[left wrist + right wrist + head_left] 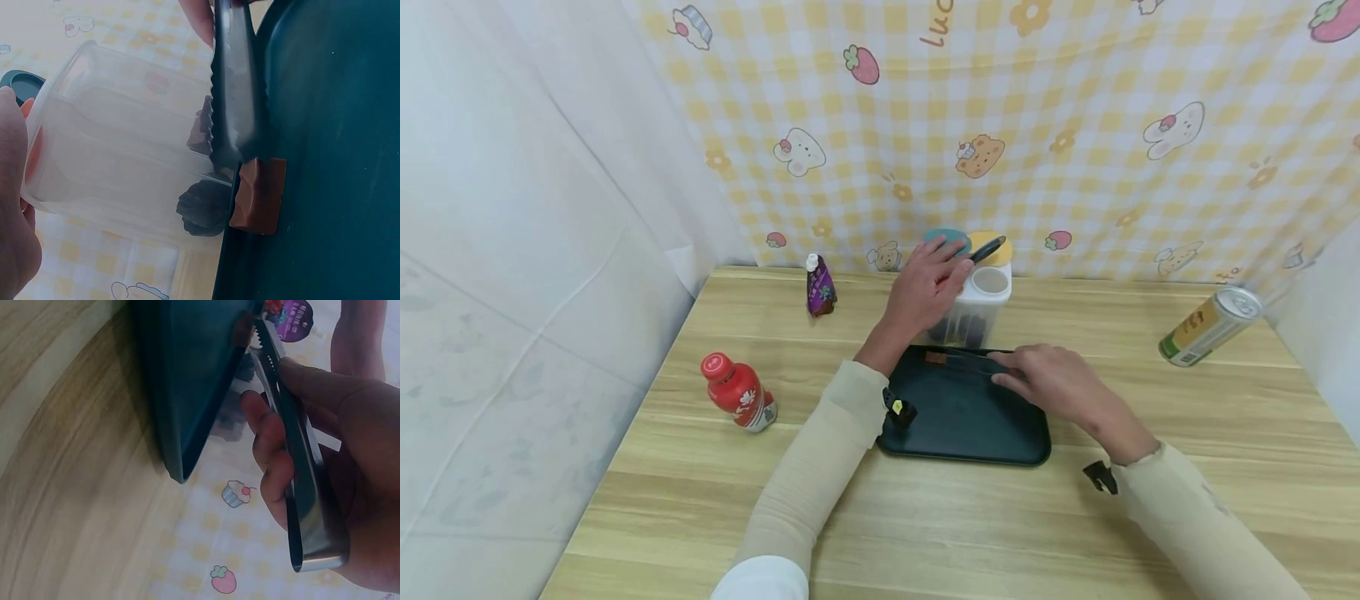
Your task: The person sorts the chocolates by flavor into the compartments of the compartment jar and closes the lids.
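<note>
My left hand [928, 283] grips the top of a clear container [970, 321] by its coloured lids, its thumb beside a raised dark teal lid [988, 250]. Dark pieces, one of them a ridged lump [203, 208], sit at the container's bottom. Between the fingers and thumb of my right hand [1052, 382] are metal tongs [306, 494] with serrated edges. Their tips reach a brown chocolate piece [259, 197] at the far edge of a dark green tray [966, 425], overlapping it in the left wrist view.
A red bottle [741, 392] and a purple pouch [820, 287] with a white cap stand left of the tray. To the right is a tall can [1210, 325]. A yellow checked cloth [865, 167] hangs behind the wooden table [940, 533].
</note>
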Demonstrator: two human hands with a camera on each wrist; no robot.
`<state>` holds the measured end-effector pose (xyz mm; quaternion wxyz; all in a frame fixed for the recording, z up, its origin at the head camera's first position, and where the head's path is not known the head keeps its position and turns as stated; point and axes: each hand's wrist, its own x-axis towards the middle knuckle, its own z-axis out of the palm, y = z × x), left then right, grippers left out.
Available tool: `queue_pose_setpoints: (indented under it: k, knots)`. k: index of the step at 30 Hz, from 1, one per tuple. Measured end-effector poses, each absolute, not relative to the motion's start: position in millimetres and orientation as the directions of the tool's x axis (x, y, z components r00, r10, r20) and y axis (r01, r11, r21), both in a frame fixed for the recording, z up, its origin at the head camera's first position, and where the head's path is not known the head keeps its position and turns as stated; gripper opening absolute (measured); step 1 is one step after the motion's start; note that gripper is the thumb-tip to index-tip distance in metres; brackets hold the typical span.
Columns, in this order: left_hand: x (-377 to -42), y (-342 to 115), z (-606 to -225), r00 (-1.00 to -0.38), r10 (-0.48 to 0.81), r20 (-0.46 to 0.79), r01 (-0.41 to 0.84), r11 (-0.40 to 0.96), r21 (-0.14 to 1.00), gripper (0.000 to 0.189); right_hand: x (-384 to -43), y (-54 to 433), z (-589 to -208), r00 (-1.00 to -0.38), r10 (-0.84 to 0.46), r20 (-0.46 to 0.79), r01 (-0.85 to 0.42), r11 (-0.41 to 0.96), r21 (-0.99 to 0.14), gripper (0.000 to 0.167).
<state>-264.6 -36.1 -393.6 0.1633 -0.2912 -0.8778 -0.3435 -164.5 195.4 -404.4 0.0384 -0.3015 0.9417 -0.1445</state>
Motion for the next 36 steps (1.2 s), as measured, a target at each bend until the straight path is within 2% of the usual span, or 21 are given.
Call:
queue_pose_setpoints:
  k: [13,25,36]
  knots:
    - [-266.3,-36.3,-394.3,-0.781,0.402,0.479,0.619,0.604,0.502,0.042,-170.2,189.2,-412.4,-0.817,-0.574,-0.048,-0.535,0.787,-0.307,0.038]
    - [-266.3,-36.3,-395.8,-0.768,0.396,0.503,0.632,0.593,0.498,0.042,-169.2,187.9,-412.1,-0.809,-0.587,-0.034,-0.552,0.779,-0.299,0.035]
    - [-265.3,-36.1,-394.2,-0.778,0.399,0.485,0.621,0.601,0.503,0.042,-167.0,192.0,-412.6,-0.787,-0.616,0.032,-0.603,0.757,-0.249,0.031]
